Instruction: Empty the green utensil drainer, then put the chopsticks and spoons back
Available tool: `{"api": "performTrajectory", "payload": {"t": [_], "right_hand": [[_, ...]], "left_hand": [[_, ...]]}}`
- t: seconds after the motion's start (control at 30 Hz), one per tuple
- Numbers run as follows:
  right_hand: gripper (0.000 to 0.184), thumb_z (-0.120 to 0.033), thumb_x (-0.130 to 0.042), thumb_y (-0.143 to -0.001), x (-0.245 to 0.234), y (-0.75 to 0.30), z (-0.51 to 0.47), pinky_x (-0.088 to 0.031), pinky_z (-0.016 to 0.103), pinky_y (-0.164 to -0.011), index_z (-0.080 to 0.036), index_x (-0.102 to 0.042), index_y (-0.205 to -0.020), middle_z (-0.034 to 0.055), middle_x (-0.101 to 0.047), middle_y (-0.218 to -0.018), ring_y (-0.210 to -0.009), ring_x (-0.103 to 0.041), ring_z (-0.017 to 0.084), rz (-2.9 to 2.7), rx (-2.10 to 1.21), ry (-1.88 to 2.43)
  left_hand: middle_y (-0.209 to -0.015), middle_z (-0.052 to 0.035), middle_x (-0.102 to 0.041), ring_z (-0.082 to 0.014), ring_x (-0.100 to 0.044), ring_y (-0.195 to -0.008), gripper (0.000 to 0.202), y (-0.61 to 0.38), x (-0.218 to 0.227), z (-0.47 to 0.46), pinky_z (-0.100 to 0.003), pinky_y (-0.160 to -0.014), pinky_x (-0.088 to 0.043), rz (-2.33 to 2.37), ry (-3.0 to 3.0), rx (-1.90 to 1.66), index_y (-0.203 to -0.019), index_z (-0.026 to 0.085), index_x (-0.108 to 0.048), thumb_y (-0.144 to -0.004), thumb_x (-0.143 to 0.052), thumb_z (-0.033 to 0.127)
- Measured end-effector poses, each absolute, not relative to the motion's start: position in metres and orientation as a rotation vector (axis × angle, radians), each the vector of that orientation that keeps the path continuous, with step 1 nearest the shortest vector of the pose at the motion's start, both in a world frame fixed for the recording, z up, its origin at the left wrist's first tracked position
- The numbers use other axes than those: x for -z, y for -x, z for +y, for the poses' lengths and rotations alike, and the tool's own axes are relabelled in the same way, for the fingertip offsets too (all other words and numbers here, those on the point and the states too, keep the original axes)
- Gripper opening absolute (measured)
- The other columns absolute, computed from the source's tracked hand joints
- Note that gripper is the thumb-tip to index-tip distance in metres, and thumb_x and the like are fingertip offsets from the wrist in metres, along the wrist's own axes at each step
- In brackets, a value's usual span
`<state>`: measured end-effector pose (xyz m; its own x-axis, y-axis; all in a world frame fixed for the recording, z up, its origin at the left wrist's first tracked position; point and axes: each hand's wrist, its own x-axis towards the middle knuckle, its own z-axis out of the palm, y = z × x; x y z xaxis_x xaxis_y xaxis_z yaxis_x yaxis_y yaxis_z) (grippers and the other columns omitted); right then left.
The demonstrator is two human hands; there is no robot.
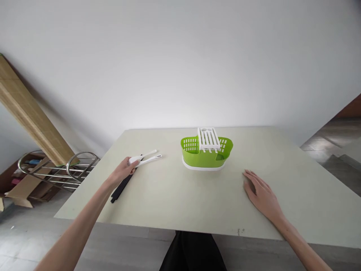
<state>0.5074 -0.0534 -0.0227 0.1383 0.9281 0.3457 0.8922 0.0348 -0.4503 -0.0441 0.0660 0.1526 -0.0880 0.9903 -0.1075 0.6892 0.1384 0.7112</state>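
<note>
My left hand (pixel 126 168) is closed around two white spoons (pixel 148 157) at the left part of the table. Their thin handles point right, and one carries a small dark label near its end. A spoon bowl shows at my fingers; the rest is covered by them. Beneath this hand, long black sticks (pixel 122 190) lie slantwise on the tabletop; whether the hand touches them I cannot tell. My right hand (pixel 261 194) rests on the table, fingers stretched forward and holding nothing. Between the hands, farther back, stands a green basket (pixel 201 160) with a white base and a white slotted rack (pixel 208 139) on top.
The pale table (pixel 175 203) reaches back to a white wall (pixel 180 64). Left of it are a metal rack (pixel 70 175), a leaning wooden-looking board (pixel 31 113) and an open cardboard box (pixel 24 188) on the floor.
</note>
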Motion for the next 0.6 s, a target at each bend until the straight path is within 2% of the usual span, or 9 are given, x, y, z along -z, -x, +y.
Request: {"api": "performTrajectory", "payload": {"t": [0.2, 0.37, 0.6], "right_hand": [[0.049, -0.046, -0.037, -0.106, 0.022, -0.508, -0.054, -0.041, 0.052, -0.122, -0.025, -0.057, -0.146, 0.0063, -0.058, -0.156, -0.149, -0.049, 0.029, -1.747, -0.069, 1.866], [0.049, -0.047, -0.038, -0.106, 0.022, -0.509, -0.055, -0.041, 0.051, -0.122, -0.025, -0.057, -0.145, 0.0053, -0.058, -0.156, -0.149, -0.049, 0.028, -1.751, -0.075, 1.875], [0.049, -0.045, -0.038, -0.106, 0.020, -0.508, -0.056, -0.042, 0.052, -0.122, -0.025, -0.057, -0.146, 0.0058, -0.059, -0.155, -0.149, -0.049, 0.029, -1.756, -0.065, 1.876]], "left_hand": [[-0.070, 0.0025, -0.062, -0.0210, -0.060, -0.066, 0.057, 0.046, -0.119, 0.046, -0.032, -0.063, -0.043, 1.961, -1.707, -0.701, -0.106, 0.023, -0.052, -0.083, -0.051, 0.075], [-0.071, -0.0001, -0.069, -0.0254, -0.067, -0.071, 0.049, 0.037, -0.104, 0.035, -0.034, -0.067, -0.047, 2.005, -1.721, -0.712, -0.105, 0.025, -0.052, -0.086, -0.050, 0.070], [-0.080, -0.0025, -0.074, -0.0262, -0.069, -0.078, 0.043, 0.033, -0.088, 0.025, -0.036, -0.075, -0.051, 1.958, -1.842, -0.778, -0.109, 0.024, -0.058, -0.093, -0.053, 0.063]]}}
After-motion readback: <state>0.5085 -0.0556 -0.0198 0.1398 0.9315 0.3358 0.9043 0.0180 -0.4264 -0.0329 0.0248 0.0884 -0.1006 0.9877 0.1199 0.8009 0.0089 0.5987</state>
